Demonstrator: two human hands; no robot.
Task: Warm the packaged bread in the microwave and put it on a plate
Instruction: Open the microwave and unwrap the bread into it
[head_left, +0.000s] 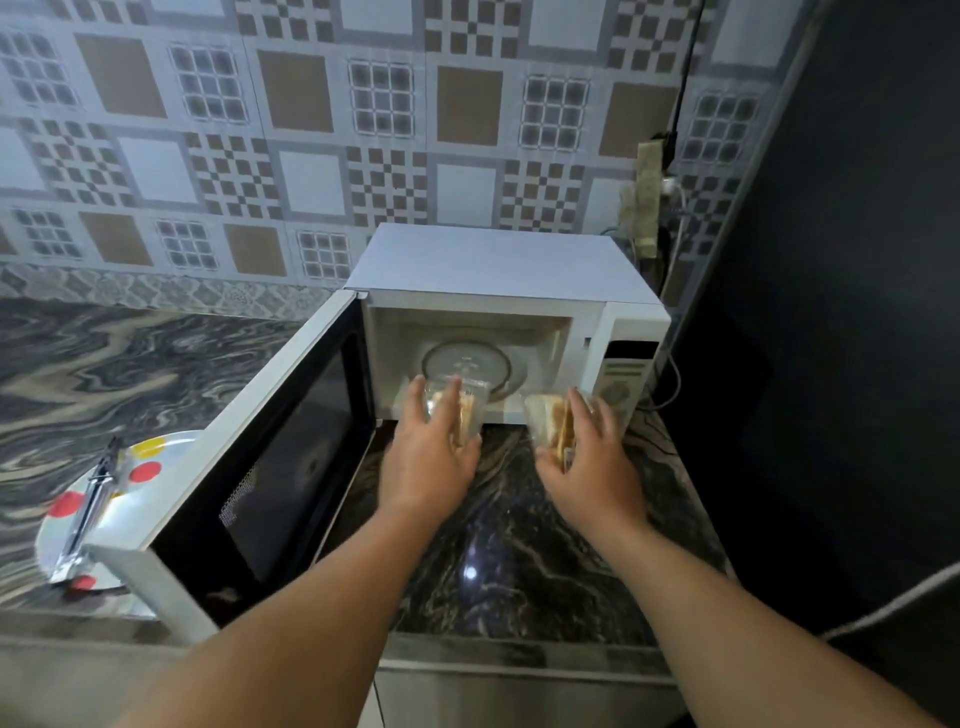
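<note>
Microwave door is swung fully open to the left; glass turntable is bare, so warming is judged not yet started. Two packs of bread are held just in front of the cavity mouth, above the table: the left pack is gripped by the left hand, fingers curled over its clear wrap; the right pack is gripped by the right hand, thumb and fingers closed round it. Still to be done: packs loaded, door shut, timer set on the control panel, bread taken out and plated. The dotted plate is parked near the table's left front edge, partly hidden behind the open door, with metal tongs lying across it; these are judged to need shifting before plating. The open door blocks the direct path to the plate. A power strip and cables hang at the back right corner.
</note>
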